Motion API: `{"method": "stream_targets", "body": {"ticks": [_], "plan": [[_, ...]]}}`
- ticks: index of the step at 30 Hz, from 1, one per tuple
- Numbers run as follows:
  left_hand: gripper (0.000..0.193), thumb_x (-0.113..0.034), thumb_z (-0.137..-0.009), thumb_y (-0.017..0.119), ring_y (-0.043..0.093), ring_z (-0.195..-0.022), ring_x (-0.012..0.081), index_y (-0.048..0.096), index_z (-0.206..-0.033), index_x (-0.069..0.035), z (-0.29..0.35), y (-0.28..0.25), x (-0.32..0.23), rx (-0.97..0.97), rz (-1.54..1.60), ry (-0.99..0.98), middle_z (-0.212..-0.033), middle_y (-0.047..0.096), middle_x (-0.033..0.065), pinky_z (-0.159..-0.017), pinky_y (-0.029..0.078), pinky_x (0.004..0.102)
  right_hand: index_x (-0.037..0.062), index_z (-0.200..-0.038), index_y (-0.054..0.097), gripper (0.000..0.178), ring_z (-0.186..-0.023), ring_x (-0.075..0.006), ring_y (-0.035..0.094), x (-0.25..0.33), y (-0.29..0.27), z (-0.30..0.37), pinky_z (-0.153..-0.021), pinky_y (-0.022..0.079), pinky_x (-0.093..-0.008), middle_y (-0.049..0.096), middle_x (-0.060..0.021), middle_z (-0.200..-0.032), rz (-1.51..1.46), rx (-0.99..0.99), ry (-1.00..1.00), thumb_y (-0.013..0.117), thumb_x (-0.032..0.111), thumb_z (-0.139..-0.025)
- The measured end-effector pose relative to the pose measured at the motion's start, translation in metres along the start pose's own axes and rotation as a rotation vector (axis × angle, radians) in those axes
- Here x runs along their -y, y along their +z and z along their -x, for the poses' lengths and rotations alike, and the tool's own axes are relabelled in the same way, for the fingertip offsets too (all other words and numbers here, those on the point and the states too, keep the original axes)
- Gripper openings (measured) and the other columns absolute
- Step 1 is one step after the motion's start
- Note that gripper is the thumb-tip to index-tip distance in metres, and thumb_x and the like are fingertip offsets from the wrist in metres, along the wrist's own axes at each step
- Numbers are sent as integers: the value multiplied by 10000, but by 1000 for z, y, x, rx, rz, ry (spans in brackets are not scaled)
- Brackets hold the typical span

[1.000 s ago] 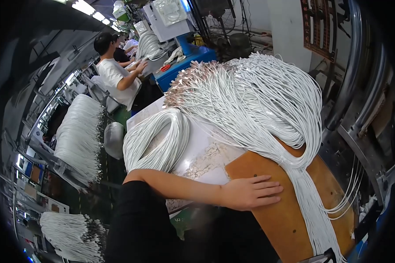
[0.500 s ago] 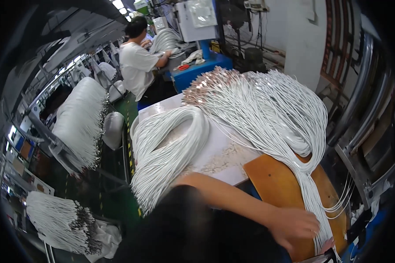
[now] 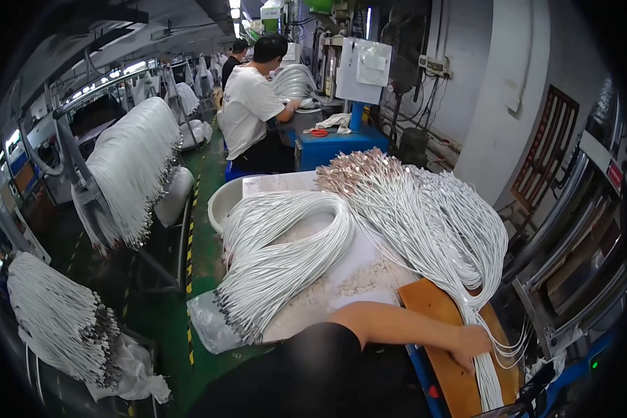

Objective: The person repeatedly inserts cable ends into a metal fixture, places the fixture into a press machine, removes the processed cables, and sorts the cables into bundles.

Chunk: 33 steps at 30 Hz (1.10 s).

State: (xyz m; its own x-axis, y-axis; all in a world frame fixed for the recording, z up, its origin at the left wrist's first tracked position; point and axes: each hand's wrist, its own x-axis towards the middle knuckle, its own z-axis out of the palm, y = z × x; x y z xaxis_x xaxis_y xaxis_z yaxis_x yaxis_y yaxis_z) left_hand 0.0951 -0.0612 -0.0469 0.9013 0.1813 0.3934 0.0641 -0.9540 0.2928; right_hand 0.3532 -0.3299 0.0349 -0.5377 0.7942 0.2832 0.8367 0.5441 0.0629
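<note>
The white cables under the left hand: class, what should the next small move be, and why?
Probably to gather the loose cables in against the narrow strand with the left hand. That hand already lies over the strand on the brown board, while a few cables bow out to its right.
</note>
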Motion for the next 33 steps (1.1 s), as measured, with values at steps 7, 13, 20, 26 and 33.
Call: {"method": "stream_targets", "body": {"ticks": [7,13,20,26,33], "plan": [[382,-338,-741,722,624,-917,370,645,-938,-20,-3,16,16,-136,-51,72,-929,651,191,-788,491,464,-32,-1205,555,608,-1058,-404,598,-16,60,-42,-904,478,-445,613,-241,-1177,53,261,506,780,284,-736],[304,-267,-732,688,647,-833,389,673,-873,1,-18,-15,5,46,42,-97,-875,669,207,-710,519,479,-46,-1268,499,557,-1040,-438,573,5,104,-100,-885,455,-440,588,-282,-1123,-134,17,548,696,164,-792],[301,-234,-658,704,618,-717,411,608,-712,45,-52,-10,25,241,102,69,-776,641,213,-647,495,477,-51,-1209,515,428,-975,-431,587,-4,94,-96,-841,458,-435,608,-238,-1065,-298,-140,537,628,93,-823],[275,-230,-603,737,593,-779,343,570,-603,-11,-70,35,53,314,601,161,-728,603,148,-671,458,447,-23,-1182,575,434,-1087,-426,580,1,83,-110,-934,469,-455,588,-245,-1228,-207,-132,516,687,178,-814],[277,-233,-583,741,573,-701,336,566,-567,-19,-64,46,45,6,648,243,-640,564,140,-653,447,442,-16,-1152,595,398,-1079,-433,584,-15,111,-77,-918,482,-470,589,-244,-1226,-158,-41,553,692,142,-800]]}}
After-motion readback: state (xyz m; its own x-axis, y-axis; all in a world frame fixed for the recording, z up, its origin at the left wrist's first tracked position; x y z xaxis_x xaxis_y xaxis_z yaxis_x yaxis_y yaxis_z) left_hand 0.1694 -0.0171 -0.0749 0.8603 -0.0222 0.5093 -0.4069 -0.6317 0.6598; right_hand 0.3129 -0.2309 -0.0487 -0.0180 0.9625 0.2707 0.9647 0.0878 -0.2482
